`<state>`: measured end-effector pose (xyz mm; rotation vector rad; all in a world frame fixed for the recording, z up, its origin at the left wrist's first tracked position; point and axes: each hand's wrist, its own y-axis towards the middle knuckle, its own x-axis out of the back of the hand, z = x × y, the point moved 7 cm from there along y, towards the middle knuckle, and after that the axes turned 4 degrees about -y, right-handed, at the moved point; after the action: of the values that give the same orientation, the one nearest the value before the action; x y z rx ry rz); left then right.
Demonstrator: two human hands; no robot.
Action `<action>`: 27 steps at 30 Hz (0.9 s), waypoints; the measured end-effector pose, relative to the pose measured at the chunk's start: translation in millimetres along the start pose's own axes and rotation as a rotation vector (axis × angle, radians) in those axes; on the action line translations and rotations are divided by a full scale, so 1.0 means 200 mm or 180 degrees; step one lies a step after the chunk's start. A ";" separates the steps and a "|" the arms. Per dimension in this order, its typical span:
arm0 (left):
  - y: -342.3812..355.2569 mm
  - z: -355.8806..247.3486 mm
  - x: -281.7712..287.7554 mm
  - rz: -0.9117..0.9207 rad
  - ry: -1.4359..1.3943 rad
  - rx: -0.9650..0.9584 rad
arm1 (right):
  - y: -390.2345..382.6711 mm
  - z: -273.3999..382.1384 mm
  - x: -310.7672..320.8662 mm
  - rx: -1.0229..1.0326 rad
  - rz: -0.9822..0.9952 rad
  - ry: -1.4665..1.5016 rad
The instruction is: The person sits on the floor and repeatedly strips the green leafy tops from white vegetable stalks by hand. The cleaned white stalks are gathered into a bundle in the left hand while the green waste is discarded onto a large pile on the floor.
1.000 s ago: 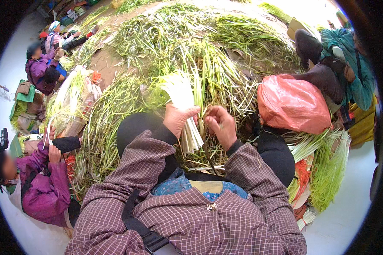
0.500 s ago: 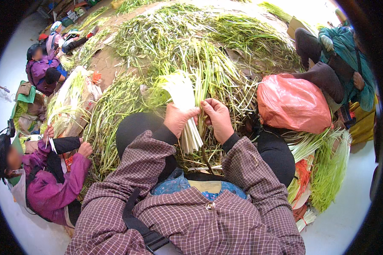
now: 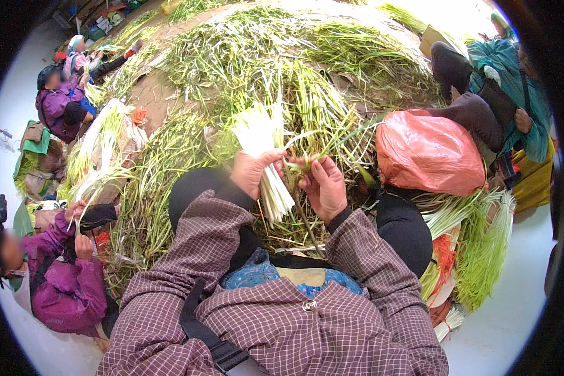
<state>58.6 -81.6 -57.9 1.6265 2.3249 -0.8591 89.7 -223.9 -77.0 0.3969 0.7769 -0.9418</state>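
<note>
Hands [image 3: 288, 178] on scallions [image 3: 266, 156] (white bundle)

Brown-and-white checked long sleeves, dark trousers (a black strap crosses the chest), blue patterned garment beneath.

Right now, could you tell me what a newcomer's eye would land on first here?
A huge heap of green onion stalks fills the ground ahead. At centre, the left hand grips a white-stemmed bunch while the right hand pinches one green stalk. A bright red plastic bag sits to the right.

place: open-air produce-sorting floor | evidence: heaped green onions [image 3: 282, 69], seated workers bundling stalks
</note>
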 end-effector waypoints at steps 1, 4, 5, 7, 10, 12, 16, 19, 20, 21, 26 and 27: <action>0.00 -0.02 0.01 0.0022 -0.0051 -0.0024 | -0.04 -0.01 0.01 -0.0063 0.0160 0.0012; 0.00 -0.14 0.06 -0.0181 -0.0024 -0.0316 | -0.13 -0.04 0.10 -0.0522 0.1080 -0.0153; 0.00 -0.19 0.07 -0.0462 -0.0249 -0.0430 | -0.17 -0.06 0.12 -0.0910 0.1176 -0.0667; -0.01 -0.28 0.11 -0.0337 -0.0206 -0.0657 | -0.25 -0.10 0.14 -0.1577 0.1571 -0.1536; -0.01 -0.36 0.11 -0.0246 -0.0204 -0.0906 | -0.36 -0.31 0.39 -0.2008 0.2048 -0.2858; 0.00 -0.40 0.14 -0.0260 -0.0084 -0.1009 | -0.43 -0.40 0.54 -0.2807 0.1748 -0.3435; 0.00 -0.49 0.19 -0.0124 -0.0327 -0.1177 | -0.57 -0.63 0.95 -0.3455 0.2870 -0.6357; 0.01 -0.48 0.18 0.0075 -0.0108 -0.1152 | -0.58 -0.59 1.04 -0.4127 0.2537 -0.6102; 0.00 -0.47 0.17 0.0096 0.0042 -0.1196 | -0.54 -0.57 0.99 -0.3926 0.2533 -0.6125; -0.03 -0.46 0.13 0.0114 0.0038 -0.1166 | -0.49 -0.52 0.90 -0.3579 0.2568 -0.6185; -0.03 -0.31 0.05 0.0369 -0.0038 -0.0687 | -0.19 -0.17 0.37 -0.0363 0.1474 -0.6059; -0.04 -0.29 0.02 0.0417 -0.0090 -0.0621 | -0.14 -0.13 0.30 -0.0509 0.1173 -0.5363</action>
<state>60.2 -49.6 -9.6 1.6502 2.1780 -0.6034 75.8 -257.7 -139.4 -0.4246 -0.7482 -0.5569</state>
